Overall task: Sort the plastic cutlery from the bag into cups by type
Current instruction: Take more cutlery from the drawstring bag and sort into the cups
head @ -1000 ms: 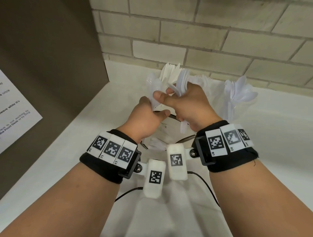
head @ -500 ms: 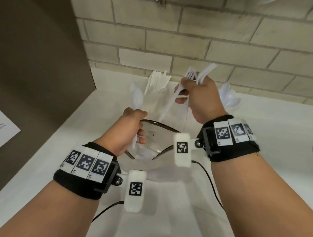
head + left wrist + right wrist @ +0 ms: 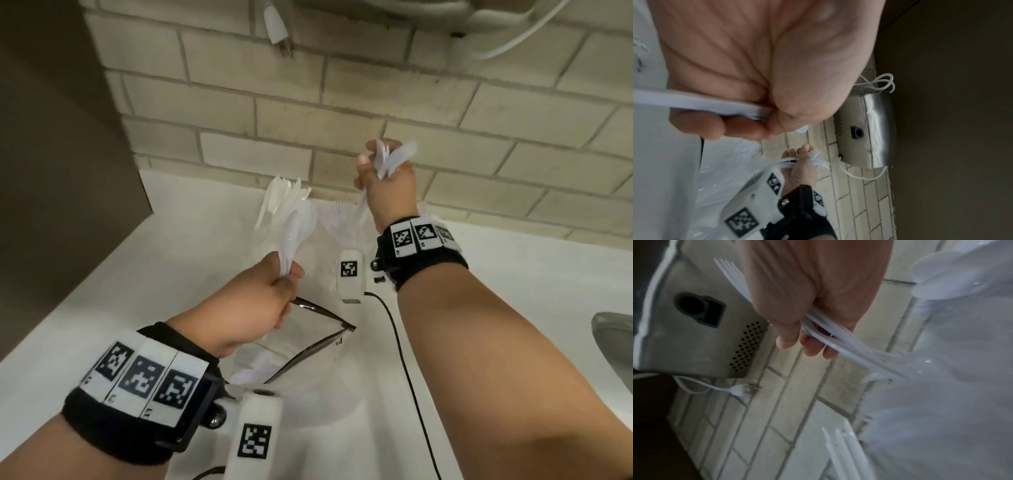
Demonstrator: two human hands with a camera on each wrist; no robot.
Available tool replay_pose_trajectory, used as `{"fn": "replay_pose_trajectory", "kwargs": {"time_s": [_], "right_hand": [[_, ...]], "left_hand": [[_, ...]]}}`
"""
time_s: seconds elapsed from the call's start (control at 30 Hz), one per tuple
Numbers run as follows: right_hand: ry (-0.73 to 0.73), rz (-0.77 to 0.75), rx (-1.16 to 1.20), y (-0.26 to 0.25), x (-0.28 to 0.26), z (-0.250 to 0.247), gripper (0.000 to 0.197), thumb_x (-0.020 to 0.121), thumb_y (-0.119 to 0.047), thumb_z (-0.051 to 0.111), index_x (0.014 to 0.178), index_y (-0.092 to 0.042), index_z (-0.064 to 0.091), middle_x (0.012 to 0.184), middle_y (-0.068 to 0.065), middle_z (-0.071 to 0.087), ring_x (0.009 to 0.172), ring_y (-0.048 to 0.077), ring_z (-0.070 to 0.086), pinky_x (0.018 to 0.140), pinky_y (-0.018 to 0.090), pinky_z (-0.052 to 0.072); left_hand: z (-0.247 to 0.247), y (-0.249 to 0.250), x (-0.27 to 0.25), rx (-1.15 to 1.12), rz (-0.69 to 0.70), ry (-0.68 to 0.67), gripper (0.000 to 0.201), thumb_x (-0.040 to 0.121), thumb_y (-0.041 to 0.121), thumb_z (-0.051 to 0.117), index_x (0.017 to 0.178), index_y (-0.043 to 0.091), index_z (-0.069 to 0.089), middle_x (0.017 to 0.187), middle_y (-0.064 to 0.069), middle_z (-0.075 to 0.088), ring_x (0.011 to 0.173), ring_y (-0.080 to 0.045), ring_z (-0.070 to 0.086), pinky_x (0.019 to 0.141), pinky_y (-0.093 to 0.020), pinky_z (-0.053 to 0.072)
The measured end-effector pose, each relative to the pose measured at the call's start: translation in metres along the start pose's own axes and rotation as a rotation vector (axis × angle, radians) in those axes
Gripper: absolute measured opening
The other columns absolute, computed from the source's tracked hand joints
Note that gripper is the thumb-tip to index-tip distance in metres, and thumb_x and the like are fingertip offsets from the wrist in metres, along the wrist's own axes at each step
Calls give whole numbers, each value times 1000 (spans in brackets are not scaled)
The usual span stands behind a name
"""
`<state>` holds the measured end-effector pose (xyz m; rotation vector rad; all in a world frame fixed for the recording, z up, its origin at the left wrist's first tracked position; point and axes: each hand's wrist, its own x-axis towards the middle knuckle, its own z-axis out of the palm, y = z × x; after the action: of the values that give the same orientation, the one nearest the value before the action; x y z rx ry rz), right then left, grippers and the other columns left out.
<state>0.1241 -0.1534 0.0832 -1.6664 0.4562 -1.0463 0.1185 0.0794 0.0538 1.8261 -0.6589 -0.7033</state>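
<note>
My left hand (image 3: 274, 291) grips white plastic spoons (image 3: 296, 233) by their handles (image 3: 701, 104), just above the open clear bag (image 3: 308, 346) on the white counter. My right hand (image 3: 383, 185) is raised higher, near the brick wall, and grips a bundle of white forks (image 3: 394, 159); fork tines (image 3: 729, 270) stick out past the fist. Behind the hands stand clear cups: one with knives (image 3: 281, 198), one with forks (image 3: 339, 212), and in the right wrist view one with spoons (image 3: 937, 280). More cutlery lies blurred inside the bag.
The white counter (image 3: 171, 274) meets a brick wall (image 3: 342, 102) at the back and a brown panel (image 3: 51, 171) on the left. A metal wall unit (image 3: 869, 128) with a loose white cord and plug (image 3: 277, 27) hangs above. A grey sink edge (image 3: 613, 339) is at the right.
Both hands have parted: the right hand rose up and right with the forks, the left hand lifted the spoons above the bag. The head view tilted upward.
</note>
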Motion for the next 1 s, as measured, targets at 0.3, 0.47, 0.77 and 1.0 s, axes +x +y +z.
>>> {"fn": "replay_pose_trajectory", "kwargs": {"time_s": [0.3, 0.47, 0.77, 1.0], "right_hand": [[45, 142, -94, 49, -10, -7, 63, 72, -15, 81, 123, -30, 47, 108, 1, 63, 93, 11, 62, 87, 24, 52], [-65, 38, -288, 52, -15, -8, 40, 96, -25, 56, 135, -23, 48, 123, 4, 58, 102, 11, 58, 89, 16, 42], [-77, -27, -472, -1, -34, -11, 37, 99, -37, 47, 129, -18, 58, 137, 0, 48, 125, 13, 44, 98, 17, 33], [-633, 70, -254, -78, -101, -18, 29, 92, -37, 60, 120, -29, 56, 88, -8, 64, 50, 13, 59, 46, 24, 44]], "left_hand": [[1, -6, 2, 25, 5, -33, 16, 100, 17, 38, 102, 22, 53, 75, -2, 54, 65, -10, 55, 64, -22, 49], [2, -7, 3, -9, 1, -28, 16, 100, 16, 38, 101, 22, 54, 77, -3, 55, 68, -12, 56, 68, -26, 50], [1, -6, -1, -48, 1, -23, 19, 102, 18, 37, 101, 21, 56, 82, -2, 57, 72, -14, 61, 79, -35, 57], [-3, 8, -14, 58, 117, -88, 25, 101, 27, 40, 100, 22, 64, 70, 6, 59, 60, -7, 56, 64, -28, 48]]}}
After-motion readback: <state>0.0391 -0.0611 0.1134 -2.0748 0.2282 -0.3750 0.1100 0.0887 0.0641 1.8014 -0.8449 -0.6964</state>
